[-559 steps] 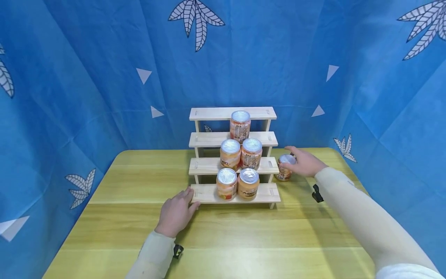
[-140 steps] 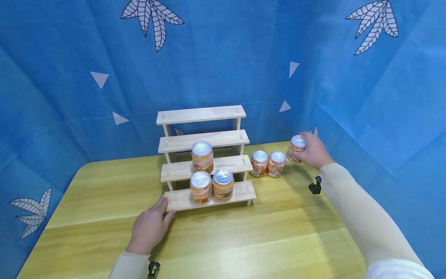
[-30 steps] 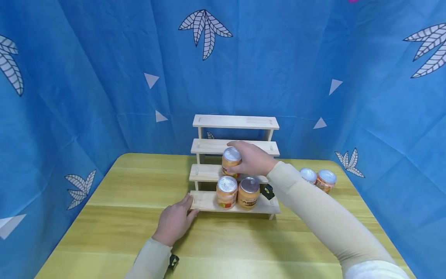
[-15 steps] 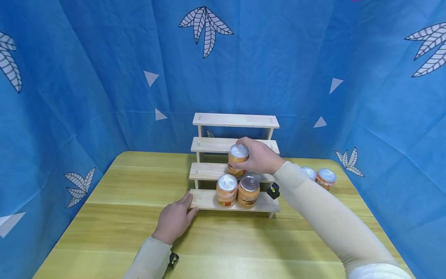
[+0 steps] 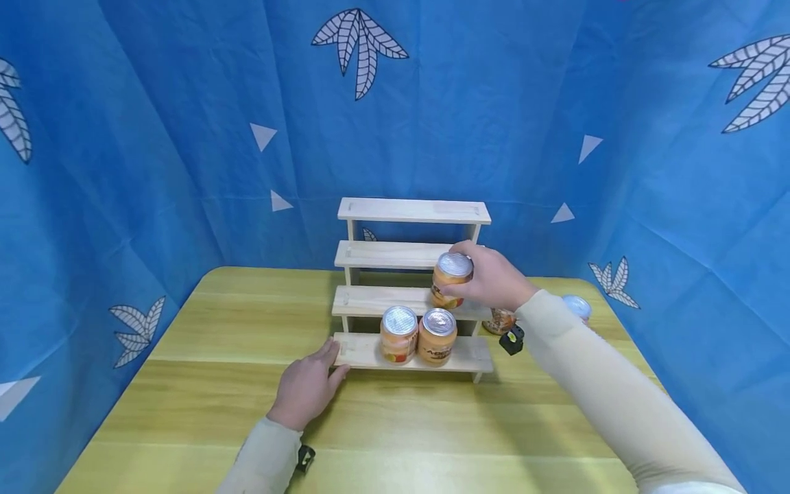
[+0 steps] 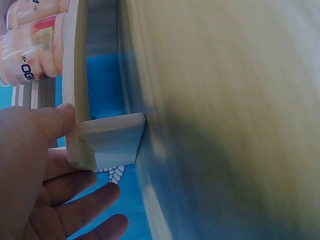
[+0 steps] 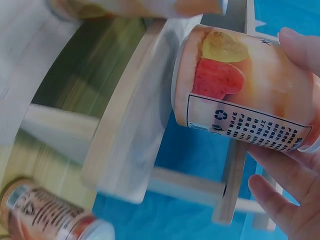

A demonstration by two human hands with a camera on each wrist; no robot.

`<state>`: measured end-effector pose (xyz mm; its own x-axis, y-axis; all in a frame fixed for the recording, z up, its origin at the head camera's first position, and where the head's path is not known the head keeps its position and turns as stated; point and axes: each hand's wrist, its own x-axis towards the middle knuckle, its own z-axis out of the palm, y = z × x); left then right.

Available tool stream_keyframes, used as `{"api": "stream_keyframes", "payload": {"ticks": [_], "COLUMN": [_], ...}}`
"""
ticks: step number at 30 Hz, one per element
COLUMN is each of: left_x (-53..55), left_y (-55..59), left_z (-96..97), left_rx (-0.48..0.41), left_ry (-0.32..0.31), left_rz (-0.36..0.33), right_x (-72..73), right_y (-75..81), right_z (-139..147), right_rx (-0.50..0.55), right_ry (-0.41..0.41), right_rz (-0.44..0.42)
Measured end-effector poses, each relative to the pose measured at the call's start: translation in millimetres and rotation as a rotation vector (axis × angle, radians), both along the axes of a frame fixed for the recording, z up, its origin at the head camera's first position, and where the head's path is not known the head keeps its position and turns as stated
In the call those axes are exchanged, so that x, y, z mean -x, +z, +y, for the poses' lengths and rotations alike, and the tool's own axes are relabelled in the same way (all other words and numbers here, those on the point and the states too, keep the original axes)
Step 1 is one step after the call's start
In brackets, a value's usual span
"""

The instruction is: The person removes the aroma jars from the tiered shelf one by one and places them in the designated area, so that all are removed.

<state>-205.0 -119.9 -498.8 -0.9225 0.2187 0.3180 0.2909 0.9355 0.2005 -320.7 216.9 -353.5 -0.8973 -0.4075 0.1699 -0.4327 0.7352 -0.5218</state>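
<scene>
A pale wooden step shelf (image 5: pixel 395 254) with several boards stands against the backdrop. My left hand (image 5: pixel 305 387) grips the left end of its lowest board; in the left wrist view, the thumb (image 6: pixel 59 120) presses on top with a finger beneath. My right hand (image 5: pixel 496 278) holds an orange fruit can (image 5: pixel 449 285) with a silver lid, at the right part of the second board. Its fruit label shows in the right wrist view; whether its base touches the board, I cannot tell. Two more cans, one left (image 5: pixel 398 339) and one right (image 5: pixel 437 342), stand side by side on the lowest board.
Beyond the shelf's right end, more cans stand on the yellow wood-grain table (image 5: pixel 382 425): one can (image 5: pixel 498 321) beside the shelf and another can (image 5: pixel 577 307) farther right, both partly covered by my right arm. A blue patterned cloth (image 5: pixel 185 137) encloses the table's back and sides.
Over the last second my right hand has moved the can rightward along the second board. Earlier, cans from the upper boards went onto the table at right. My left hand keeps its grip.
</scene>
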Motion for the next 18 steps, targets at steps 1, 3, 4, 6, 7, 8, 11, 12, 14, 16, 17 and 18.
{"api": "stream_keyframes", "payload": {"ticks": [1, 3, 4, 6, 7, 8, 11, 12, 14, 16, 17, 18], "left_x": [-0.2, -0.9, -1.1, -1.5, -1.6, -1.9, -2.0, -1.9, -1.5, -0.8, -0.7, -0.5], "left_y": [0.7, 2.0, 2.6, 2.2, 1.7, 1.2, -0.7, -0.9, -1.0, -0.7, -0.1, 0.4], "left_z": [0.2, 1.0, 1.3, 1.6, 1.6, 1.6, 1.3, 1.4, 1.5, 1.6, 1.6, 1.7], "left_rx": [-0.002, -0.004, -0.003, -0.002, -0.002, -0.001, -0.007, -0.009, -0.016, -0.020, -0.022, -0.023], "left_ry": [-0.001, -0.002, 0.000, 0.003, 0.004, 0.004, 0.004, 0.002, 0.005, 0.009, 0.009, 0.010], "left_rz": [-0.002, -0.004, -0.007, -0.012, -0.016, -0.021, -0.034, -0.031, -0.031, -0.029, -0.029, -0.029], "right_x": [-0.3, -1.4, -2.0, -2.9, -3.5, -4.4, -4.7, -4.7, -4.5, -5.1, -5.7, -6.5], "right_y": [-0.3, -1.6, -1.9, -3.5, -4.4, -5.3, -6.3, -6.0, -5.1, -3.4, -2.8, -2.5], "right_z": [3, 9, 11, 17, 19, 22, 29, 32, 36, 41, 43, 46], "right_rx": [-0.001, 0.002, 0.008, 0.006, 0.006, 0.006, -0.016, -0.021, -0.028, -0.032, -0.032, -0.031], "right_ry": [-0.004, -0.009, -0.009, -0.011, -0.011, -0.014, -0.020, -0.025, -0.039, -0.057, -0.066, -0.077], "right_rz": [-0.002, -0.003, -0.006, -0.003, 0.002, 0.005, 0.024, 0.026, 0.024, 0.019, 0.014, 0.009]}}
